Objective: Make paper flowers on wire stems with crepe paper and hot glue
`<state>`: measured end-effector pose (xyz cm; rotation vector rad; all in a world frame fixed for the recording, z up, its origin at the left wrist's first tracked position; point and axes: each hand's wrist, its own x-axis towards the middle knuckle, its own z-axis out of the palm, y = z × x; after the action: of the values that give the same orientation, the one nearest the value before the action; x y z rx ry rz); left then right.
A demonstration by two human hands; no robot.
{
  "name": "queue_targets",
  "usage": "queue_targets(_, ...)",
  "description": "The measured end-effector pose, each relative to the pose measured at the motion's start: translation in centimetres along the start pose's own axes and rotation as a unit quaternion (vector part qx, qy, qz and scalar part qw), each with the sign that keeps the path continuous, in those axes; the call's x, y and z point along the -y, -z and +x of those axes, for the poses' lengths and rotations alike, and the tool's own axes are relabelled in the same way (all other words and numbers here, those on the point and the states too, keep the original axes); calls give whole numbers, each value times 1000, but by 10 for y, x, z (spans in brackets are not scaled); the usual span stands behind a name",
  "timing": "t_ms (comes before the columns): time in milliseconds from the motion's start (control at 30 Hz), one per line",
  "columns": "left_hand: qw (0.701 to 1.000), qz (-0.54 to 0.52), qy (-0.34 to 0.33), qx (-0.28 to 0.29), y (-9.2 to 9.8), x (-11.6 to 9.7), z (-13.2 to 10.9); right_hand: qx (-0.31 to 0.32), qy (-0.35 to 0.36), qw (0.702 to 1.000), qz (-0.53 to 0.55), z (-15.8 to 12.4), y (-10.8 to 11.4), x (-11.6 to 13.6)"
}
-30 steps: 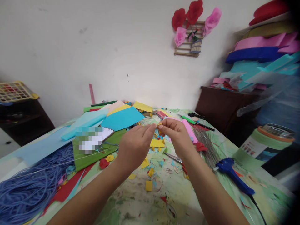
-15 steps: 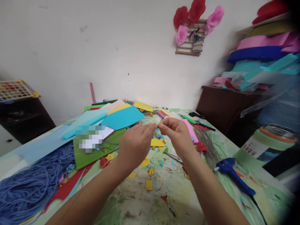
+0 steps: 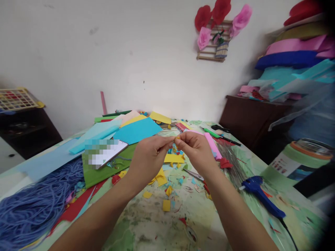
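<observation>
Table [image 3: 146, 226]: one, strewn with scraps. Yarn [image 3: 34, 202]: blue heap, far left. Card [image 3: 138, 130]: blue, toward the wall. Glue gun [image 3: 261, 197]: blue, lying at right. Left hand [image 3: 149, 157] and right hand [image 3: 197, 150]: each closed in a fingertip pinch, tips nearly meeting. Yellow piece [image 3: 177, 137]: tiny, gripped between both hands above the table (mostly covered by fingers).

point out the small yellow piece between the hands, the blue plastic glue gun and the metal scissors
Small yellow piece [image 3: 177, 137]: head view, its exposed part
Blue plastic glue gun [image 3: 263, 196]: head view, upper handle
Metal scissors [image 3: 195, 175]: head view, blades
</observation>
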<state>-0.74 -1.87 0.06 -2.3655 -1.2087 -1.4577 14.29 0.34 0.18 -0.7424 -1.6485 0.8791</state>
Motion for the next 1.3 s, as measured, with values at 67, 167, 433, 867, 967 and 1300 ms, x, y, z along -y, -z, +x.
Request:
queue_targets(67,1000,26,-4,-12,-1,1,-1,4,-14,1000,16,0,-1,0)
queue_targets(167,998,63,-14,-19,-1,3,-2,2,-33,999,25,1,-3,0)
queue_targets(433,995,89,-39,-18,-2,4,-3,-9,-44,999,12,1,-2,0)
queue_targets(867,988,130,-54,-55,-3,2,-3,-14,-45,998,28,-1,-7,4)
queue_targets(967,988,145,-48,-39,-2,3,-3,-3,-37,999,14,-3,-6,5)
queue_targets(1300,998,-34,54,13,3,6,4,-22,246,922,-296,-4,16,5)
